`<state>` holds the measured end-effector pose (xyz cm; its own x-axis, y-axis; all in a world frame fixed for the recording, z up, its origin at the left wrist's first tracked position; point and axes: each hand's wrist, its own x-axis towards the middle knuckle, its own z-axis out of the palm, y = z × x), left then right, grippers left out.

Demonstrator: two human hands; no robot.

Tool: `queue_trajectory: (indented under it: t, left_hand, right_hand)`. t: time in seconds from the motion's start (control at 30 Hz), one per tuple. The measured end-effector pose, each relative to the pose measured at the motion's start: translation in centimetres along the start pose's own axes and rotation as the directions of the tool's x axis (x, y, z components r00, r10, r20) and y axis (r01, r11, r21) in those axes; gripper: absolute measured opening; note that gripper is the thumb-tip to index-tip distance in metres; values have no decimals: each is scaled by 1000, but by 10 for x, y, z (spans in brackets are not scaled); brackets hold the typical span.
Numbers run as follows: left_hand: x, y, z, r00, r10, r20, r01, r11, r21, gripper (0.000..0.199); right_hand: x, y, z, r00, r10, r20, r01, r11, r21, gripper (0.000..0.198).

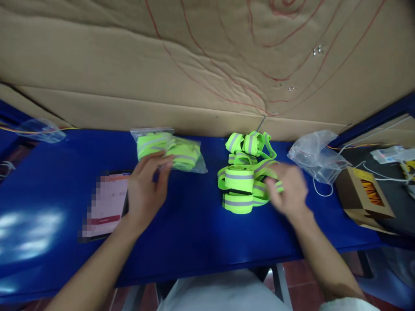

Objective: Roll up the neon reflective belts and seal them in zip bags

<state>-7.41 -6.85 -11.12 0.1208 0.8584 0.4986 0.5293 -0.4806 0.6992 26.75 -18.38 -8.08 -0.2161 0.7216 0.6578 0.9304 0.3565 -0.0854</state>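
Observation:
My left hand [147, 188] is at the lower edge of a clear zip plastic bag [203, 166], its thumb and forefinger curled together on the plastic. Folded neon-yellow reflective straps [184, 149] fill this bag. On the right, my motion-blurred right hand [288, 188] closes on part of a loose reflective strap [264, 166]. Rolled reflective straps [239, 180] with grey stripes lie beside it in a pile. More looped straps [251, 143] sit behind them, near the cardboard.
A phone [108, 205] lies on the blue table [194, 233] by my left forearm. Clear plastic bags [319, 155] and an open cardboard box [365, 196] stand at the right. Behind rises a cardboard wall [113, 65] with red lines. A clear cup-like item [42, 131] is far left.

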Motion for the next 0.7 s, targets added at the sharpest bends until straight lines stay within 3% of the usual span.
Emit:
queue_trajectory:
  t: [0.03,0.07,0.1,0.17,0.23,0.33,0.4,0.47,0.57,0.7]
  left_hand:
    - [0,5,-2,997,-69,-30,64,987,-145,21]
    - [-1,10,-3,987,-158,-42,138,942,-306,20]
    - [-2,15,-5,967,-253,-22,215,862,-459,20]
    - [-2,23,-7,919,-386,77,335,664,-669,20]
    - [-3,28,-8,874,-443,201,434,525,-732,23]
    - [-6,30,-4,764,-518,384,600,352,-718,28]
    - [-10,32,2,693,-507,512,685,243,-687,30]
    - [-15,36,9,652,-444,615,737,177,-653,28]
    - [-23,43,17,625,-402,669,771,182,-610,27]
    - [-23,49,19,665,-424,615,741,275,-612,26]
  right_hand:
    - [-3,-22,9,974,-215,77,201,967,157,20]
    - [-5,-40,18,920,-349,176,296,916,271,17]
    - [-7,-53,27,872,-412,265,325,891,318,20]
    - [-8,-65,43,843,-421,335,332,897,292,24]
    - [-7,-59,51,866,-371,335,299,921,249,19]
    - [-7,-37,54,928,-267,259,180,932,315,18]
    - [-9,-27,52,966,-115,232,-13,873,487,26]
    - [-12,-23,47,962,70,263,-227,743,629,39]
    - [-14,-27,37,909,246,338,-415,620,666,55]
    - [-8,-34,25,817,355,454,-576,467,671,60]
